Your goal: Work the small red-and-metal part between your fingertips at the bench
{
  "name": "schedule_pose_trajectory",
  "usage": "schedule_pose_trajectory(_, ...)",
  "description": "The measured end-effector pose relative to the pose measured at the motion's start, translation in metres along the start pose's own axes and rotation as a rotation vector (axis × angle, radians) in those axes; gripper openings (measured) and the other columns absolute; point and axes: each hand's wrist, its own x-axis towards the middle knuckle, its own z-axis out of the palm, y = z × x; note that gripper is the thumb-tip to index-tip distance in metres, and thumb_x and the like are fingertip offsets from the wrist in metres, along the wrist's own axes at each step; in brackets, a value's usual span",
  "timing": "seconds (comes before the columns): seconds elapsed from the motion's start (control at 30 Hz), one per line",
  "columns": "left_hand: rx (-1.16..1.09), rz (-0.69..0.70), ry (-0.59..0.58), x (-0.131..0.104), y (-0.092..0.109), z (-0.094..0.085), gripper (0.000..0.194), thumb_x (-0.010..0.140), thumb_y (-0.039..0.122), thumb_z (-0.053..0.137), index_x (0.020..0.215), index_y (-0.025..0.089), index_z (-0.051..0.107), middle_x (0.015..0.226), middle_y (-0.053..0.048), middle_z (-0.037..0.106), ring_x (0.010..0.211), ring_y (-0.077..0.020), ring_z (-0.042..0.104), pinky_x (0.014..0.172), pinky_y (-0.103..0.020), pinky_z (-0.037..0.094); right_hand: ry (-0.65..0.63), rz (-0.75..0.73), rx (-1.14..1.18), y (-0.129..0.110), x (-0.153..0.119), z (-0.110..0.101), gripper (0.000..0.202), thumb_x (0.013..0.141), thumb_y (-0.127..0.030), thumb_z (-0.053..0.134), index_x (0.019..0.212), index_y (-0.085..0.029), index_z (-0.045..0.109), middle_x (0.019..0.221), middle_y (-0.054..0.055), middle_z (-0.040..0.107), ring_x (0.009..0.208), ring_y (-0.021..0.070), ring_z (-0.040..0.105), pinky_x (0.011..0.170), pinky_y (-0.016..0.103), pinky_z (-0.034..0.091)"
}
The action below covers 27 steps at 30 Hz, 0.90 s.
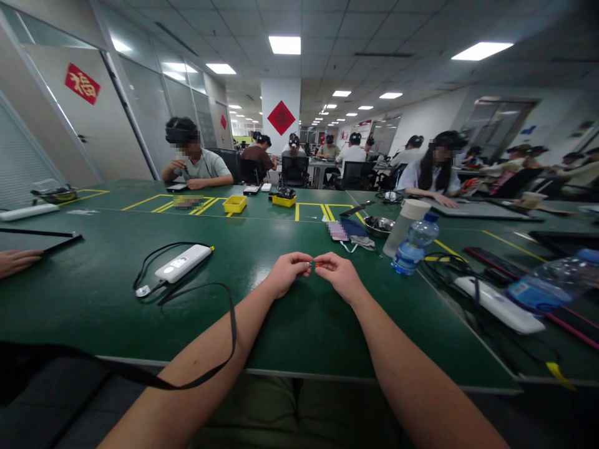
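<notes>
Over the green table (253,330), my left hand (286,274) and my right hand (340,275) meet almost fingertip to fingertip. Thumb and fingers of my left hand pinch a tiny silvery piece (309,265), too small to name. A tiny orange-red piece (319,265) shows between the pinched fingertips of my right hand. Whether the two pieces touch I cannot tell. A white power bank (183,263) with a black cable lies left of my left hand. A black strap (231,324) hangs in front of my left forearm.
At right stand a clear water bottle (416,244) and a frosted cup (405,226); a metal bowl (380,226) is behind. Farther right lie another bottle (552,284) and a white power bank (498,304). Yellow trays (234,204) sit ahead. A co-worker's hand (19,262) rests at left.
</notes>
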Motion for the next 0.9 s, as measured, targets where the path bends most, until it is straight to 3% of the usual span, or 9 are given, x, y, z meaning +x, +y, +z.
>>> schedule_pose_trajectory(0.17,-0.207,-0.029,0.003,0.0031,-0.0024,-0.0052,0.023,0.069,0.011,0.066,0.092,0.01,0.064,0.078,-0.006,0.064,0.064,-0.0078,0.059,0.066,-0.02,0.049,0.046,-0.053,-0.013,-0.0008,0.0007,-0.0004,0.014,0.069,-0.028,0.066,0.08,-0.02,0.068,0.098,0.006,0.065,0.093,0.0196,0.061,0.087,0.034,0.046)
schedule_pose_trajectory(0.37,-0.36,-0.076,-0.015,0.0035,-0.003,-0.0068,0.015,0.075,0.009,0.062,0.09,0.011,0.06,0.083,-0.008,0.065,0.064,-0.0075,0.061,0.066,-0.019,0.052,0.072,0.037,0.024,-0.0041,0.0001,0.0024,0.026,0.066,-0.03,0.07,0.089,-0.02,0.064,0.084,0.005,0.069,0.078,0.0198,0.065,0.081,0.037,0.051)
schedule_pose_trajectory(0.47,-0.38,-0.115,-0.026,0.0038,-0.0035,-0.0055,0.011,0.077,0.006,0.059,0.087,0.01,0.06,0.08,-0.008,0.064,0.063,-0.007,0.06,0.065,-0.018,0.053,0.079,0.028,0.033,-0.0044,-0.0001,0.0057,0.034,0.065,-0.03,0.071,0.096,-0.02,0.06,0.08,0.004,0.069,0.073,0.0183,0.065,0.074,0.034,0.052)
schedule_pose_trajectory(0.63,-0.366,-0.133,-0.03,0.0039,-0.0036,-0.0013,0.01,0.077,0.004,0.058,0.085,0.01,0.06,0.076,-0.005,0.063,0.062,-0.0062,0.06,0.065,-0.016,0.052,0.076,-0.003,0.075,-0.0052,0.0001,0.0091,0.037,0.066,-0.029,0.069,0.1,-0.021,0.059,0.091,0.004,0.065,0.075,0.0154,0.065,0.073,0.029,0.052)
schedule_pose_trajectory(0.9,-0.337,-0.12,-0.046,0.0026,-0.0027,-0.002,0.012,0.075,0.007,0.061,0.087,0.01,0.061,0.081,-0.007,0.063,0.067,-0.0079,0.062,0.07,-0.019,0.052,0.092,0.004,0.047,-0.0014,0.001,0.006,0.038,0.065,-0.028,0.07,0.099,-0.02,0.057,0.088,0.003,0.063,0.07,0.0146,0.065,0.072,0.03,0.052)
